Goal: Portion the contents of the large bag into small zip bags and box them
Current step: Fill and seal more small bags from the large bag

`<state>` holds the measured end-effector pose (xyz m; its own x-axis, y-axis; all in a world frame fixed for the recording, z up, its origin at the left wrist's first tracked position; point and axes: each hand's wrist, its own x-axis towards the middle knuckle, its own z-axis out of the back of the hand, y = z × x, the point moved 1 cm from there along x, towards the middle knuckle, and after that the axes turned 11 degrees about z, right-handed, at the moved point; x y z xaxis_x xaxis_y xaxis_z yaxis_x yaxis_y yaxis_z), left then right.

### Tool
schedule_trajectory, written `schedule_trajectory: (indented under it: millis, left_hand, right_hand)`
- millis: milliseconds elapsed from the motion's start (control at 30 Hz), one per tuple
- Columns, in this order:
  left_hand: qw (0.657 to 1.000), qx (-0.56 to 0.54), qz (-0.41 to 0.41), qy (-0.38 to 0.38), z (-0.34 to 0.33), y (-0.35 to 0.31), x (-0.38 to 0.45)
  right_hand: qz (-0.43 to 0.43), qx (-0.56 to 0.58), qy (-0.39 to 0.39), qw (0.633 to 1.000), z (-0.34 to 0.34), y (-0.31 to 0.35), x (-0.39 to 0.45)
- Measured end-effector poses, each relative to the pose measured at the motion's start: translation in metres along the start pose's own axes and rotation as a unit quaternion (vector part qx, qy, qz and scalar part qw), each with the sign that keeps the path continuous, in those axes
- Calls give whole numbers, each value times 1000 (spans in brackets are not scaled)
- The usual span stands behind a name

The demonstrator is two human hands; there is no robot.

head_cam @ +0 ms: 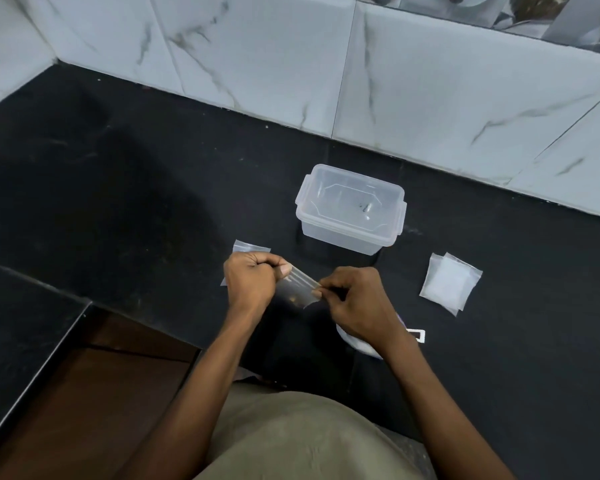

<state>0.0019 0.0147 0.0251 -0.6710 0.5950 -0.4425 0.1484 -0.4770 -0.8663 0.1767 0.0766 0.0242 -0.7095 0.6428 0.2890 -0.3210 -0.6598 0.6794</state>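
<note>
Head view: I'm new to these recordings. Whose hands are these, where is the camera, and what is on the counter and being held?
There is no machine here. A person wears a wide-angle camera on the head, so the one picture looks down at their own two bare hands over a black counter by a tiled wall.

The left hand and right hand each pinch one end of a small clear zip bag held between them, above the counter.

On the counter stands a clear plastic box with its lid on. To its right lie small bags with white contents. More clear bags peek from behind the left hand. Something white lies partly hidden under the right wrist; I cannot tell what it is.
</note>
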Motion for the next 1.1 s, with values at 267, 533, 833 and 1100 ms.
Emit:
schedule_trajectory:
  millis: [267,533,833,1100]
  left_hand:
    - [997,68,3,36,47,9,49]
    - [988,139,63,23,59,31,90]
    - [918,325,-226,19,53,56,75]
    - [901,360,-242,5,28,53,68]
  right_hand:
    - [-132,79,74,985,-42,5,46]
    - [-186,28,132,973,-84,-15,89]
    - [-189,-39,80,978,-112,-10,92]
    - [-199,-59,25,978,-83,-11,54]
